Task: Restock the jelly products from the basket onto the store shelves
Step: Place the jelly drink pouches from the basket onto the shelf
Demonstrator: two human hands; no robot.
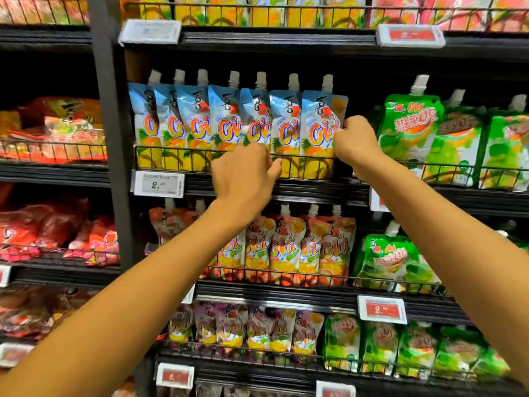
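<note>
Forearms (143, 282) rise from the bottom corners of the view, both bare, and converge on the middle shelf. Your left hand (246, 173) sits just above centre, back toward the camera, thumb pointing to 3 o'clock. Its fingers are folded over the wire rail (177, 149) against the lower halves of the blue pouches (200, 121). Whether it actually grips one cannot be told, since the fingertips are hidden. Your right hand (355, 141), at 2 o'clock from the left, is clenched, pinching the right edge of the rightmost blue pouch (320, 130) (the seventh in the row). That row stands upright behind the rail, spouts up, at 12 o'clock in the view. Green pouches (409, 127) stand just beside it at 3 o'clock. A white price tag (159, 183) hangs on the shelf edge at 9 o'clock from your left hand. One shelf down, orange pouches (286, 247) line up, and below them, at 6 o'clock, purple pouches (229, 328). Red packets (57, 130) fill the bay at 9 o'clock.
</note>
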